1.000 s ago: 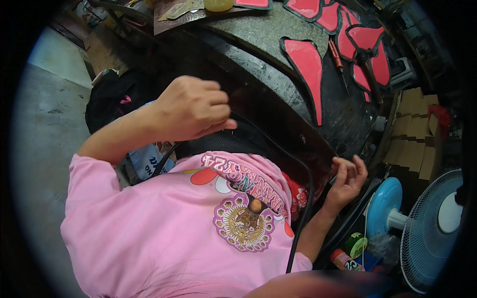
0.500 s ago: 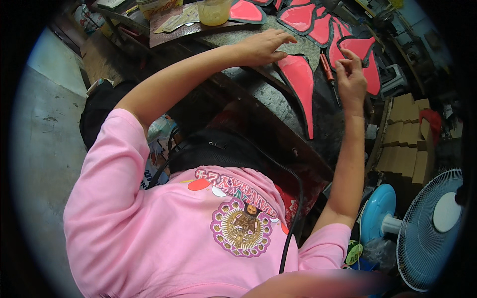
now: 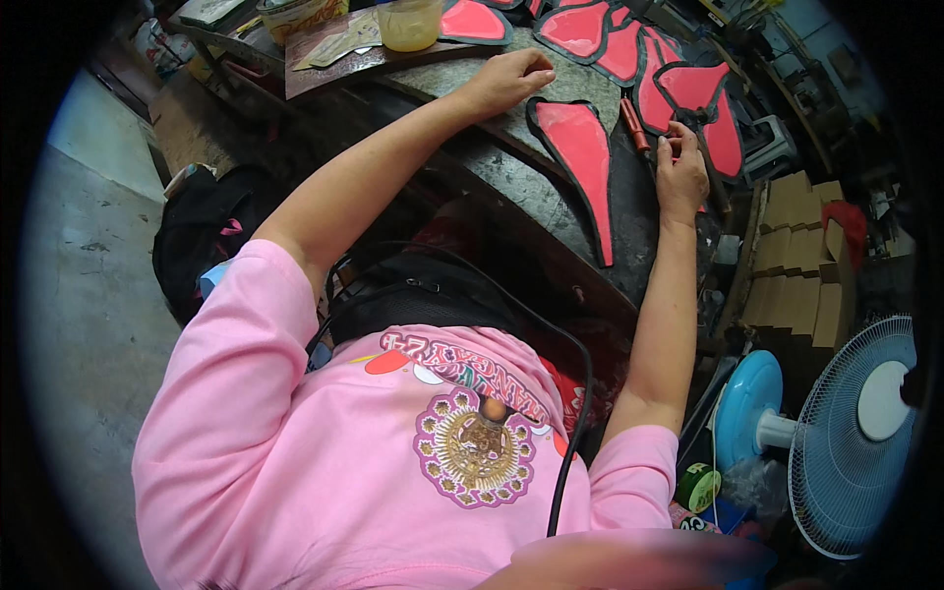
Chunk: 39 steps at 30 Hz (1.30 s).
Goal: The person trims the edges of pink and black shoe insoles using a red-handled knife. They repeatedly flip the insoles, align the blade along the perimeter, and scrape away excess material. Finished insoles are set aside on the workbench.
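On the dark worktop lies a tapered pink piece (image 3: 575,147) with a black border, its narrow tip pointing toward me. My left hand (image 3: 506,83) hovers beyond its wide end, on the left, apart from it. The fingers there are curled closed; whatever they might hold is hidden. To the right of the piece is my right hand (image 3: 682,182), thumb and fingers drawn together in a pinch. I cannot make out anything between them. Just left of those fingers lies a red-handled tool (image 3: 634,126), its lower end partly hidden.
More pink pieces (image 3: 621,51) with black edges overlap at the far side. A cup of yellowish liquid (image 3: 410,25) stands on a brown board (image 3: 320,71) at the far left. Folded cardboard (image 3: 792,265) and a fan (image 3: 855,433) are on my right. A black cord (image 3: 588,369) crosses my front.
My left fingers have gone from spread to curled and no longer overlap the pink piece's wide end. My right hand has dropped slightly toward me, its raised fingers now bent. The view has shifted slightly.
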### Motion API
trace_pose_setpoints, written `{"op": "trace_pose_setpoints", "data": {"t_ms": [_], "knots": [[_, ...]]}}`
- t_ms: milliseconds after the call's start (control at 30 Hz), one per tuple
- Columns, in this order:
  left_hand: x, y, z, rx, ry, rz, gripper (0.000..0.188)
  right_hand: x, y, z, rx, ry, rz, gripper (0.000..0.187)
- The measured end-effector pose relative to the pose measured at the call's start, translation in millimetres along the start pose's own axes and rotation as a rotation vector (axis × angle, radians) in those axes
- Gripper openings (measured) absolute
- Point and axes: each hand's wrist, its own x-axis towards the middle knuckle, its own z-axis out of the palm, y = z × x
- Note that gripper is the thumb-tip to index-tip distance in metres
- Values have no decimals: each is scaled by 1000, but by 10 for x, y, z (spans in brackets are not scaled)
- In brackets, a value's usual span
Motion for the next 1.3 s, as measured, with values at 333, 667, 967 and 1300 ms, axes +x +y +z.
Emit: {"op": "trace_pose_setpoints", "data": {"t_ms": [333, 667, 967, 1300], "knots": [[75, -59, -96, -500, -10, -272, 33, -9, 12, 30, -33, -43, 6, 22], [128, -129, -129, -597, 31, -415, 46, -78, -39, 72, -108, -110, 21, 23], [133, -169, -218, -559, 3, -386, 44, -121, -67, 133, -45, -105, 82, 32], [159, -221, -244, -504, -50, -365, 41, -106, -91, 107, 28, -148, 115, 39]]}}
